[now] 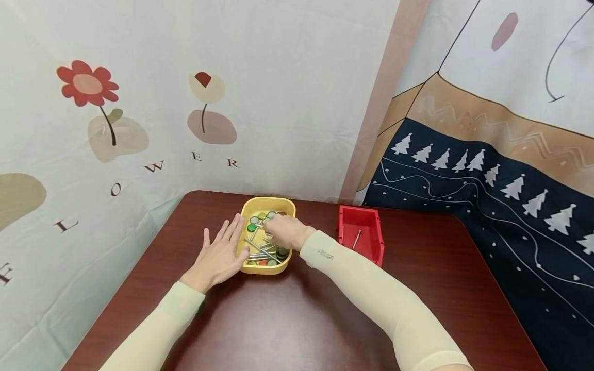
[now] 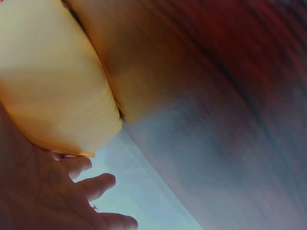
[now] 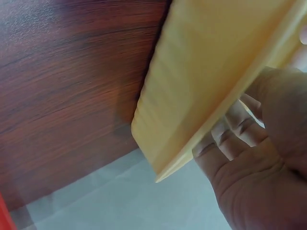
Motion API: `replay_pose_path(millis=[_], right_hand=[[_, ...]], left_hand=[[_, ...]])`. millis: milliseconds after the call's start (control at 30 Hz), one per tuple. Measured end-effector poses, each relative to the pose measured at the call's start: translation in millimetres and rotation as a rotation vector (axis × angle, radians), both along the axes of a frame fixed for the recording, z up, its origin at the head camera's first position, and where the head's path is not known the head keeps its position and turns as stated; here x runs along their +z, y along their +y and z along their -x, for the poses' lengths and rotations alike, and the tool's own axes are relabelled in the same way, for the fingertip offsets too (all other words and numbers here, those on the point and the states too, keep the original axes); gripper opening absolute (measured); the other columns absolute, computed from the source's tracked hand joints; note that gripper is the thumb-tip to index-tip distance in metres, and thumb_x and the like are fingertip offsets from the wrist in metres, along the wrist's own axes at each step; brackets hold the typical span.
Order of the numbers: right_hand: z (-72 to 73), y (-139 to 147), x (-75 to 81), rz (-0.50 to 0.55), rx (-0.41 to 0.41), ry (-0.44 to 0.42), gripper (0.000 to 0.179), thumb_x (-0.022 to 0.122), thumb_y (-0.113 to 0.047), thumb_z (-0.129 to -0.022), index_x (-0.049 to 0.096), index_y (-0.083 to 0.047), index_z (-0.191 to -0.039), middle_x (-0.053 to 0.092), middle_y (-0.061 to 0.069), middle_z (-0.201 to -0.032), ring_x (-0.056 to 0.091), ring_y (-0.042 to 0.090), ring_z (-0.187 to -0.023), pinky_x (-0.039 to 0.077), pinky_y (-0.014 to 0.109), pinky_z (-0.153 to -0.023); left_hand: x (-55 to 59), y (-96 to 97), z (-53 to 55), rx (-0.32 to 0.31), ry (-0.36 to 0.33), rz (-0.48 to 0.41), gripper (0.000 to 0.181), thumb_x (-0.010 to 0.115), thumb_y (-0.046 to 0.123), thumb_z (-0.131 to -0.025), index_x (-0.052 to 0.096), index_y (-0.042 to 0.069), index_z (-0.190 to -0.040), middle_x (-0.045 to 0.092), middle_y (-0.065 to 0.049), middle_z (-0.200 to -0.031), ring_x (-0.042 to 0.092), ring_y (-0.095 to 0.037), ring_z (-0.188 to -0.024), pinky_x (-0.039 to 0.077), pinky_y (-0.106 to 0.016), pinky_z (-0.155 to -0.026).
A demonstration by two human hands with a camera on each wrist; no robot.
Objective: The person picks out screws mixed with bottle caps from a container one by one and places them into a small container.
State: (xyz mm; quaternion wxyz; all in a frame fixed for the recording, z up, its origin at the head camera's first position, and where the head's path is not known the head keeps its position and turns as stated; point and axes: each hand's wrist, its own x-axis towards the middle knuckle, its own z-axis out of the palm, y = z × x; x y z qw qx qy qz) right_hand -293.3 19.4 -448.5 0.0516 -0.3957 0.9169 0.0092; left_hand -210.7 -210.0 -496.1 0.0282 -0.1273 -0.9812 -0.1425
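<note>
A yellow box [image 1: 262, 270] at the table's far side holds several long silver screws [image 1: 262, 251] and round caps, among them a green cap [image 1: 251, 227]. Against its left rim rests my left hand [image 1: 217, 262], fingers extended and spread. My right hand [image 1: 289, 232] reaches over the right rim into the box. In the right wrist view its fingers [image 3: 230, 143] bend down behind the yellow wall [image 3: 192, 91]. The fingertips are hidden, so whether they pinch anything does not show. The left wrist view has the left fingers [image 2: 98, 186] along the box's edge.
To the right of the yellow box stands a red bin [image 1: 366, 231] with one screw [image 1: 357, 239] in it; the right forearm passes in front of it. Both stand on a dark reddish-brown table [image 1: 278, 319]. Printed cloth [image 1: 297, 103] hangs behind the table and down its right side.
</note>
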Motion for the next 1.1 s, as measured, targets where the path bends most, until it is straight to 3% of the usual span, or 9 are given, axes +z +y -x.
replay_pose_path(millis=[300,633,933,1100], right_hand=[[0.9,11.0,13.3,0.199,-0.036,-0.091,0.043,0.089,-0.02,-0.105,0.079,-0.009,-0.145,0.086,0.01,-0.132,0.081,0.027,-0.118,0.07,0.042,-0.099],[1.6,23.0,21.8,0.335,-0.056,-0.16,0.04,0.088,-0.015,-0.105,0.078,-0.005,-0.143,0.088,0.012,-0.12,0.084,0.019,-0.104,0.069,0.033,-0.09],[-1.2,33.2,24.3,0.455,-0.094,-0.198,0.034,0.088,-0.011,-0.104,0.081,-0.005,-0.137,0.088,0.016,-0.125,0.084,0.023,-0.106,0.07,0.037,-0.091],[-5.4,40.2,22.7,0.494,-0.116,-0.206,0.035,0.089,-0.012,-0.104,0.083,-0.006,-0.137,0.089,0.01,-0.119,0.085,0.02,-0.104,0.07,0.032,-0.087]], left_hand=[[-0.9,-0.4,0.9,-0.002,-0.005,0.007,0.083,0.049,0.043,-0.119,0.018,0.01,-0.188,0.016,-0.013,-0.198,0.023,-0.048,-0.182,0.008,-0.092,-0.135],[1.0,-2.3,1.7,0.003,-0.015,0.002,0.083,0.048,0.043,-0.12,0.016,0.01,-0.188,0.013,-0.012,-0.199,0.023,-0.049,-0.182,0.007,-0.093,-0.135],[0.0,-1.9,2.3,0.0,-0.008,0.002,0.083,0.048,0.042,-0.119,0.017,0.009,-0.188,0.013,-0.012,-0.199,0.022,-0.048,-0.182,0.007,-0.093,-0.135],[-0.1,-1.4,1.1,-0.003,-0.015,0.006,0.083,0.048,0.042,-0.119,0.016,0.009,-0.188,0.012,-0.012,-0.199,0.022,-0.049,-0.182,0.007,-0.093,-0.135]])
